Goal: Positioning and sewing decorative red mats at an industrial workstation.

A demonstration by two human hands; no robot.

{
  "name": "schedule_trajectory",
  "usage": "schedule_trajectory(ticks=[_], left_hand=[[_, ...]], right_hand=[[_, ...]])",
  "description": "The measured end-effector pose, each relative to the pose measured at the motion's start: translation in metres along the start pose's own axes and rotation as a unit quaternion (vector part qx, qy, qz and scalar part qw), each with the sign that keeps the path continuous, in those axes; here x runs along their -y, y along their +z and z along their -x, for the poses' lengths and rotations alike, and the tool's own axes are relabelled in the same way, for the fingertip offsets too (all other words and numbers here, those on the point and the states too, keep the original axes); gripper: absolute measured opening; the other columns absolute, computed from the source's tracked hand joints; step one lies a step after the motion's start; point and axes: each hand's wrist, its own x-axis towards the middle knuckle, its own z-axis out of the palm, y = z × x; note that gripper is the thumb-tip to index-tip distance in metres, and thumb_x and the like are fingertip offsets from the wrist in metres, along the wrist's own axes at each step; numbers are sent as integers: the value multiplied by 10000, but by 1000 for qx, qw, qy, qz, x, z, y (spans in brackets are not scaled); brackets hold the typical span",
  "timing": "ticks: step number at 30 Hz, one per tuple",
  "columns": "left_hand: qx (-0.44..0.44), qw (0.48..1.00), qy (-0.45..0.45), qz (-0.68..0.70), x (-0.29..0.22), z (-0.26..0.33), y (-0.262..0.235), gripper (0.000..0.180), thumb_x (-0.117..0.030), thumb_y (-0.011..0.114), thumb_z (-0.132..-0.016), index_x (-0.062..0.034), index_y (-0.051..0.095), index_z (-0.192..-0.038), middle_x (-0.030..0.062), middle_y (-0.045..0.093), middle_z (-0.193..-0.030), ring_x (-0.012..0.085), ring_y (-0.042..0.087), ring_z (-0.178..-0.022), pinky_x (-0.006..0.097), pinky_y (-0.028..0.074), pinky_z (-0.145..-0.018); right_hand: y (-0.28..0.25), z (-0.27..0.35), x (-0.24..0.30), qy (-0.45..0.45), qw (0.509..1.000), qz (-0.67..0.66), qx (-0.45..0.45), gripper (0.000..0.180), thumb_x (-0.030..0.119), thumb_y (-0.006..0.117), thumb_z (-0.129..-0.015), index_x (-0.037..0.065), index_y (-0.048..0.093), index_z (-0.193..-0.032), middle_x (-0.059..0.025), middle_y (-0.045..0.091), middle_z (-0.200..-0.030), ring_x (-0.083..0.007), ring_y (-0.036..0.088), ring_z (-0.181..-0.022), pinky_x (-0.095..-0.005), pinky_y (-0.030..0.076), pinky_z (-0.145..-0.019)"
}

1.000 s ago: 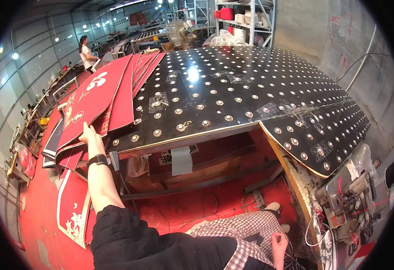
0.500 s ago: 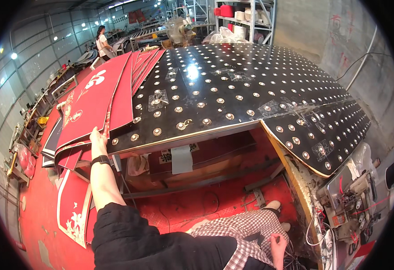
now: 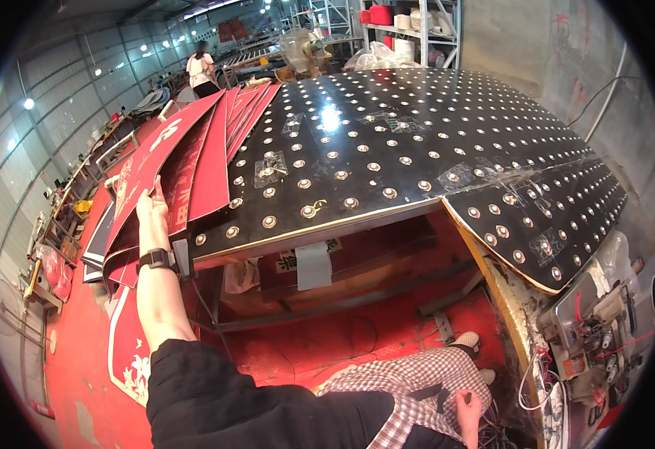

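Note:
My left hand point(image 3: 153, 208), with a dark watch point(image 3: 157, 259) at its wrist, grips the near edge of the top red mat point(image 3: 139, 168). That mat carries pale printed figures and is raised and curved. Under it a fanned stack of red mats point(image 3: 209, 179) lies over the left end of a black table point(image 3: 402, 161) studded with rows of metal balls. Low on the right, beside my checked apron point(image 3: 395, 378), my right hand point(image 3: 468, 410) is loosely curled, and I see nothing in it. The mat hides some of my left fingers.
A sewing machine point(image 3: 593, 337) stands at the right by the wooden table edge. Another red mat point(image 3: 127, 352) hangs at the left below the stack. Farther off are a person point(image 3: 201, 69), a fan point(image 3: 303, 51) and a shelf point(image 3: 422, 34) holding yarn cones.
My left hand has risen with the top mat's edge, bending it up and leftward and baring the printed mat beneath. My right hand stays curled low. The view has shifted slightly.

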Motion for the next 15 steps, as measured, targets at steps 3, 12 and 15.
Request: schedule_trajectory(ticks=[3,12,15], left_hand=[[79,993,-92,-5,33,44,17,285,-94,395,-936,97,421,-1146,215,572,-1091,346,597,-983,365,536,-879],[112,972,-13,-204,75,89,63,292,-152,408,-939,69,464,-1121,189,627,-962,239,654,-787,240,544,-607],[119,974,-28,-189,73,144,106,272,-189,461,-921,61,567,-936,175,649,-841,203,639,-674,245,512,-553]], right_hand=[[0,-7,-7,-18,1000,-7,0,109,95,581,-846,-11,582,-874,-65,620,-674,-104,574,-549,-214,437,-462],[-9,5,-17,-44,999,-7,-3,121,112,609,-834,-7,600,-855,-51,616,-640,-83,528,-511,-208,402,-456],[-25,2,-23,38,999,-13,-22,122,125,625,-821,8,589,-817,-62,621,-643,-77,528,-506,-212,392,-435]])
